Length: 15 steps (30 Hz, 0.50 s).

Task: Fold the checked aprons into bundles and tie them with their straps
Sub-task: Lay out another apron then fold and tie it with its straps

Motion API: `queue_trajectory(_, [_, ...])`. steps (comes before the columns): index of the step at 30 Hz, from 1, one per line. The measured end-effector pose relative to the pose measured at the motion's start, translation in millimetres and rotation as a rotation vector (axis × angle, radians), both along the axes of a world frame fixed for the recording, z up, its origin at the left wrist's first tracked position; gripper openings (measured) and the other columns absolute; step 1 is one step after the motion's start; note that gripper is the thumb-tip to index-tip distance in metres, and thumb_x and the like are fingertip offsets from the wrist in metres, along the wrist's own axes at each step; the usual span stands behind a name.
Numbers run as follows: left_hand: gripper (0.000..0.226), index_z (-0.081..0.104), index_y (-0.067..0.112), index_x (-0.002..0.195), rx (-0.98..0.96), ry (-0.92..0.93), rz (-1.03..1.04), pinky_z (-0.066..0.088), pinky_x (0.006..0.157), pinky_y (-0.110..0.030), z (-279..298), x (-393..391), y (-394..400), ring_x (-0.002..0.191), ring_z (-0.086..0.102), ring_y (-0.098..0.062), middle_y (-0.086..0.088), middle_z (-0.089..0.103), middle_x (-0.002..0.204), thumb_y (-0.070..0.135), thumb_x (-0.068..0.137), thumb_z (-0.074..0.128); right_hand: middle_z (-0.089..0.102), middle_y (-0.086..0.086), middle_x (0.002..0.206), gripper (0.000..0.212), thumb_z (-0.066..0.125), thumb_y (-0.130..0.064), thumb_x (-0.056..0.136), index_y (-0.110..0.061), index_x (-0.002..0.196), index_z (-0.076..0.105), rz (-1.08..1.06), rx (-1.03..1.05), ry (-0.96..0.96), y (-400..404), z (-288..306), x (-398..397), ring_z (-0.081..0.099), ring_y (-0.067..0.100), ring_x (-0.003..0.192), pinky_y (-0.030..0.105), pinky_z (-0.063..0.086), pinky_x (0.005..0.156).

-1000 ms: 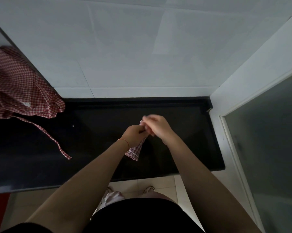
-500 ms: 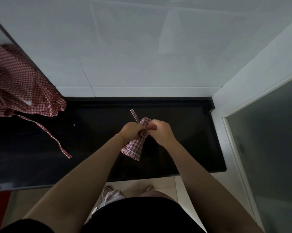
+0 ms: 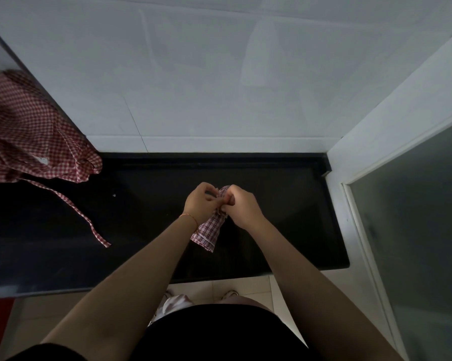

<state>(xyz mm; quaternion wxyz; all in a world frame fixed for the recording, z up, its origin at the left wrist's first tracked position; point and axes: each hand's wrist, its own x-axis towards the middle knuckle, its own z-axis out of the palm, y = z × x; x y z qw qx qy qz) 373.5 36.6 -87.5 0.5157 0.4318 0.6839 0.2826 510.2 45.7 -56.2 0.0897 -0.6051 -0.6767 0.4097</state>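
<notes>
A small rolled bundle of red-and-white checked apron (image 3: 209,230) is held above the black countertop (image 3: 284,217), tilted, its lower end pointing toward me. My left hand (image 3: 200,201) and my right hand (image 3: 241,205) both pinch at its upper end, fingers curled on the cloth and strap there. The strap itself is mostly hidden between my fingers. A second checked apron (image 3: 29,136) lies crumpled at the far left of the counter, its long strap (image 3: 76,212) trailing across the dark surface.
White tiled wall (image 3: 219,87) rises behind the counter. A white frame with frosted glass (image 3: 415,230) stands at the right. The counter's front edge runs just before my body, with pale floor tiles (image 3: 245,287) below.
The strap end that stuck up behind the bundle half a second ago is no longer seen. My hands have shifted slightly apart on the bundle's top. The crumpled apron has not moved.
</notes>
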Motion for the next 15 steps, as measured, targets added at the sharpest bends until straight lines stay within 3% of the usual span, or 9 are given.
queue_trajectory(4, [0.021, 0.062, 0.023, 0.087, -0.015, 0.140, 0.037, 0.047, 0.065, -0.022, -2.6, 1.5, 2.9, 0.080, 0.063, -0.010, 0.004, 0.066, 0.087, 0.036, 0.082, 0.077, 0.063, -0.001, 0.095, 0.007, 0.060, -0.016, 0.096, -0.017, 0.102, 0.057, 0.021, 0.034, -0.104, 2.3, 1.7, -4.6, 0.062, 0.014, 0.086, 0.027, 0.053, 0.077])
queue_trajectory(9, [0.021, 0.059, 0.025, 0.094, -0.023, 0.113, -0.160, 0.049, 0.072, -0.019, 5.5, 0.5, 6.4, 0.091, 0.064, -0.008, 0.005, 0.066, 0.096, 0.015, 0.084, 0.074, 0.061, 0.012, 0.121, 0.027, 0.051, -0.008, 0.098, -0.006, 0.123, 0.059, 0.140, 0.074, -0.272, 12.0, -2.2, -11.4, 0.058, 0.027, 0.112, 0.031, 0.046, 0.092])
queue_trajectory(12, [0.017, 0.057, 0.025, 0.091, 0.076, 0.328, -0.234, 0.052, 0.080, -0.027, 10.1, 6.0, 6.5, 0.087, 0.062, -0.012, 0.004, 0.064, 0.091, 0.012, 0.087, 0.068, 0.049, 0.015, 0.139, 0.049, 0.058, -0.014, 0.097, -0.008, 0.143, 0.041, 0.204, -0.247, -0.517, 32.4, 4.2, -28.4, 0.051, 0.031, 0.127, 0.039, 0.043, 0.105])
queue_trajectory(15, [0.015, 0.052, 0.025, 0.089, 0.176, 0.470, -0.273, 0.048, 0.072, -0.027, 11.5, 9.8, 3.1, 0.078, 0.057, -0.012, 0.003, 0.060, 0.088, 0.014, 0.090, 0.062, 0.055, 0.013, 0.129, 0.041, 0.059, -0.015, 0.096, -0.009, 0.135, 0.048, 0.199, -0.133, -0.547, 25.3, 5.2, -28.5, 0.058, 0.025, 0.112, 0.036, 0.048, 0.094])
